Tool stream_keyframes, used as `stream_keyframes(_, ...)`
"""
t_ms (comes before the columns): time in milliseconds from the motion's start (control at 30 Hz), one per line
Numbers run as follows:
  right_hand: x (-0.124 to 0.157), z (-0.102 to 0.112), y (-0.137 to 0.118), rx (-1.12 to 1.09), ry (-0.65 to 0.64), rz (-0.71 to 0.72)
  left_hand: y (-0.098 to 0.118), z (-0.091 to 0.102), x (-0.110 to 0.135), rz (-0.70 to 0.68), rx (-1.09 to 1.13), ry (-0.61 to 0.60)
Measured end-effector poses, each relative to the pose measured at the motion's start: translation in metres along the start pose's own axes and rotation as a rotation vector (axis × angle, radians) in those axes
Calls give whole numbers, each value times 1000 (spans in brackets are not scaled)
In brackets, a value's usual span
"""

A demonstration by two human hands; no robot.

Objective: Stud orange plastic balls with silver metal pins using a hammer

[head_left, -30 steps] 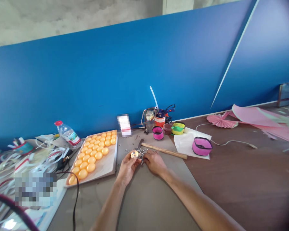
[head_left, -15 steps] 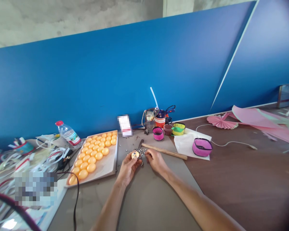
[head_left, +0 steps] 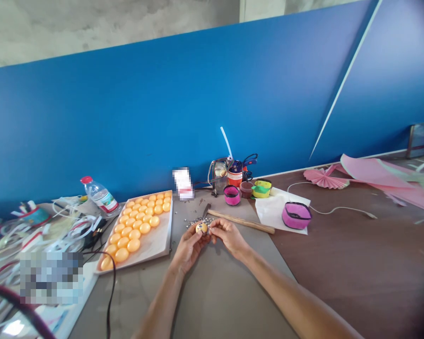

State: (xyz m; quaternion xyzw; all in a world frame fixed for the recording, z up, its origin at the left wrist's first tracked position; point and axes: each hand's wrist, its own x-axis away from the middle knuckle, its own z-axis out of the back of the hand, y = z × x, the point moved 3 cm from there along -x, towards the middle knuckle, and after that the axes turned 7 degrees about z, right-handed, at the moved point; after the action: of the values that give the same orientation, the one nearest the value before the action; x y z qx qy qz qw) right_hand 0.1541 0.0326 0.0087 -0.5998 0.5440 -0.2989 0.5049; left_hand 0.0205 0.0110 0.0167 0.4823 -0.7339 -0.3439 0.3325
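Note:
My left hand (head_left: 188, 246) is closed round a small orange ball (head_left: 201, 228), holding it up at the fingertips. My right hand (head_left: 229, 235) is pinched at the ball's right side; what its fingers hold is too small to make out. Just beyond both hands lies a scatter of small silver beads (head_left: 198, 221) on the grey mat (head_left: 212, 292). A wooden-handled hammer (head_left: 240, 220) lies right behind them.
A tray (head_left: 159, 242) with several orange balls sits to the left, a water bottle (head_left: 99, 196) and tangled white strips beyond it. Small pots (head_left: 232, 195), a pink bowl (head_left: 296, 215) on white paper and pink paper fans (head_left: 325, 178) lie to the right. A blue wall stands behind.
My hands have drawn closer together, the right hand's fingers coming up against the ball, which the left hand has turned slightly and brought a little nearer.

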Motion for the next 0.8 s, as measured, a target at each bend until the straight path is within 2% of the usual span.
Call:
stream_keyframes(200, -2, 3, 13, 219, -30, 44, -3, 2, -1, 6, 28, -14)
stream_keyframes(367, -2, 2, 15, 272, -37, 66, -4, 1, -1, 2, 2, 8)
stream_keyframes(800, 3, -1, 9, 296, -10, 7, -2, -7, 3, -27, -107, 42)
